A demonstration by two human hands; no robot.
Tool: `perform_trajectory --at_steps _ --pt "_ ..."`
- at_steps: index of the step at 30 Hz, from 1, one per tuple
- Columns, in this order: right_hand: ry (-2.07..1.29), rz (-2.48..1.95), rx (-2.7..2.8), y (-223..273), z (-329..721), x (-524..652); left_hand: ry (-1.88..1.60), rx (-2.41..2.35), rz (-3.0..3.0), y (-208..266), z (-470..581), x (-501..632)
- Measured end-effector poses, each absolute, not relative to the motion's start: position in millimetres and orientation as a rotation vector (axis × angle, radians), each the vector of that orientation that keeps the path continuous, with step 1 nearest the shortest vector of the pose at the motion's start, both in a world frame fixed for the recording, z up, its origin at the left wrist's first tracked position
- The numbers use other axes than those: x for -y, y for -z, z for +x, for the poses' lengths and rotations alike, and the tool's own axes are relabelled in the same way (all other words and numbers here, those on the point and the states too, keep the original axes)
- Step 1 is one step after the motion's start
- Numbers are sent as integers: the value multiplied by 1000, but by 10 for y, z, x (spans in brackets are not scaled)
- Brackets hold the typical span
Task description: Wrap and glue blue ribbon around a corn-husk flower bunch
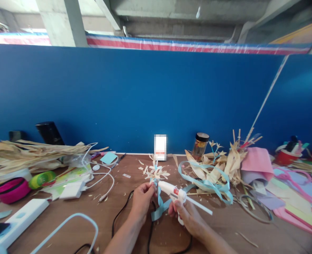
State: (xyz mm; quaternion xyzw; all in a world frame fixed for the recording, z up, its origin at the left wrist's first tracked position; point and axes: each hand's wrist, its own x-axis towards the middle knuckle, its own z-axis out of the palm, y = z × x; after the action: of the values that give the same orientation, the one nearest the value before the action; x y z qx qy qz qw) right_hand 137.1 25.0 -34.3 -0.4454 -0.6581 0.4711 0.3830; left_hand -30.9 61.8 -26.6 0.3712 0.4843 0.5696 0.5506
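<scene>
My left hand (143, 197) pinches the base of a pale flower (157, 173) that looks made of dried husk strips. Light blue ribbon (160, 208) hangs from under the flower and curls down toward the table. In my right hand (185, 213) is a white hot glue gun (172, 190), its nozzle pointing left, close to the flower's base. A white glue stick (199, 204) juts from the gun's back end. Whether the nozzle touches the flower I cannot tell. A black cord (150, 233) runs beneath my hands.
At right lie looped blue ribbon (206, 165), dried husks (232, 162), a lidded jar (200, 144) and coloured paper (291, 201). At left are a power strip (23, 218), a white charger (71, 190), cables and a pink round case (11, 190). A blue partition (135, 98) stands behind.
</scene>
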Motion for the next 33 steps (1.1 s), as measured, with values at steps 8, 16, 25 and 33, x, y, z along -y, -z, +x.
perform_trajectory --at_steps 8,16,25,33 --pt "-1154 -1142 1710 305 1365 -248 -1365 -1175 878 237 -298 -614" --pt "-1139 -1151 1697 357 1374 -276 -1380 -1167 943 266 -308 -620" --pt "-1155 -1166 1705 335 1375 -269 -1381 -1154 955 300 -315 -627" --pt "-1161 -1152 1721 302 1359 -255 -1377 -1180 983 314 -326 -647"
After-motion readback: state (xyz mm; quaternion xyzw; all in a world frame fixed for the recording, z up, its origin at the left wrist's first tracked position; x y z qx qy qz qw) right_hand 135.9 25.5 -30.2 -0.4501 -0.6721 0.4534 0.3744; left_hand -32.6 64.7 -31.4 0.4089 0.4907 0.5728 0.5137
